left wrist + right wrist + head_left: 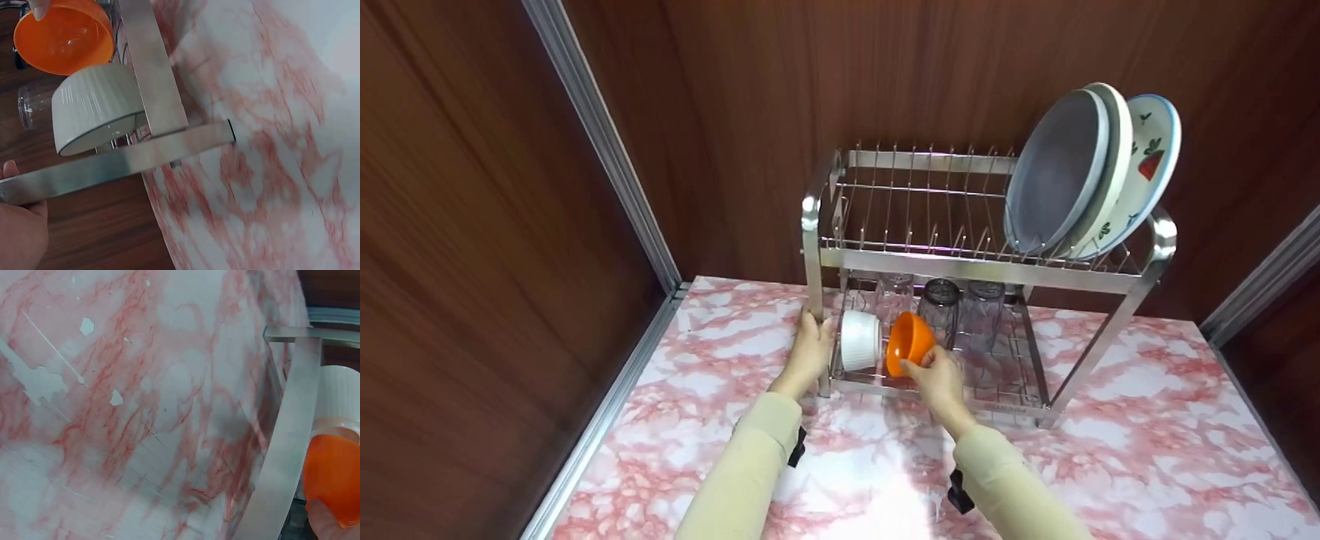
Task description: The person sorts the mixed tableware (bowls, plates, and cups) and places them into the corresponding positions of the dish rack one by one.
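My right hand pinches the rim of an orange bowl, which stands on its side on the lower shelf of a metal dish rack. Its opening faces left, toward a white ribbed bowl that is also on its side. In the right wrist view the thumb lies against the orange bowl. My left hand grips the rack's front left post; in the left wrist view its fingers show on both sides of that post.
Upside-down glasses stand behind the bowls on the lower shelf. Several plates lean upright at the right of the upper shelf. The rack stands on a pink-and-white marbled surface, with brown wood panels behind and at the sides.
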Available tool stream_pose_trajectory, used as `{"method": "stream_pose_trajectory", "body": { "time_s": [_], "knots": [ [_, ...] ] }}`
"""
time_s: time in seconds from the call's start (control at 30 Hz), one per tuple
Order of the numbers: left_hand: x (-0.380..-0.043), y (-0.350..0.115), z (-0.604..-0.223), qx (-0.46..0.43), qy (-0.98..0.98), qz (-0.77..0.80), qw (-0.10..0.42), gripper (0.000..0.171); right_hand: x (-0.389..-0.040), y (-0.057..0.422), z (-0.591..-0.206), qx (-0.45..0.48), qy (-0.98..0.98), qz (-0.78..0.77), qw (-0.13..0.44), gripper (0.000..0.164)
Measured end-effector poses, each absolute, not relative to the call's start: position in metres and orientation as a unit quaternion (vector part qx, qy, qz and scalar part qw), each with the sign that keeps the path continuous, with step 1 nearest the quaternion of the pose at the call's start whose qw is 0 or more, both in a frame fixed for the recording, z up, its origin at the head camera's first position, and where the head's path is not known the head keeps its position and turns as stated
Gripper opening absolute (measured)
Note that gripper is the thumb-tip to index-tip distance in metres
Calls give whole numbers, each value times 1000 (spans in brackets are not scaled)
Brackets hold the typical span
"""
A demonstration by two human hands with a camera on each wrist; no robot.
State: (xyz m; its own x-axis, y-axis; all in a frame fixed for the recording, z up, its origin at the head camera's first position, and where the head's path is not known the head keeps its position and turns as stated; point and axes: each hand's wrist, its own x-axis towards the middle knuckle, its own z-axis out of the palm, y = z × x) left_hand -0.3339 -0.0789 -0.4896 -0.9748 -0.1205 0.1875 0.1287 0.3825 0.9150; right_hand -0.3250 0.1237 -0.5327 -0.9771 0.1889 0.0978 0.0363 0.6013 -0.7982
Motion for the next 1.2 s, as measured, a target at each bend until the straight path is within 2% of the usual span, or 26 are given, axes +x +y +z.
{"method": "stream_pose_trajectory", "body": {
  "time_s": [0.23,0.37,0.53,0.67,0.87,1.2],
  "knots": [
    [-334,-80,-491,2,-822,-564,83,45,-332,110,-536,-48,-917,385,95,37],
    [-335,-79,-492,3,-817,-571,86,42,-333,106,-538,-44,-928,356,98,40],
    [-336,-79,-493,6,-814,-575,85,44,-335,102,-541,-33,-935,339,99,54],
    [-335,-80,-494,4,-817,-569,94,44,-336,98,-543,-22,-943,315,100,59],
    [-335,-80,-495,-6,-815,-569,111,41,-337,92,-544,-17,-954,281,98,57],
    [-336,-79,-495,-1,-813,-573,102,44,-341,80,-545,-5,-966,243,88,48]
  ]
}}
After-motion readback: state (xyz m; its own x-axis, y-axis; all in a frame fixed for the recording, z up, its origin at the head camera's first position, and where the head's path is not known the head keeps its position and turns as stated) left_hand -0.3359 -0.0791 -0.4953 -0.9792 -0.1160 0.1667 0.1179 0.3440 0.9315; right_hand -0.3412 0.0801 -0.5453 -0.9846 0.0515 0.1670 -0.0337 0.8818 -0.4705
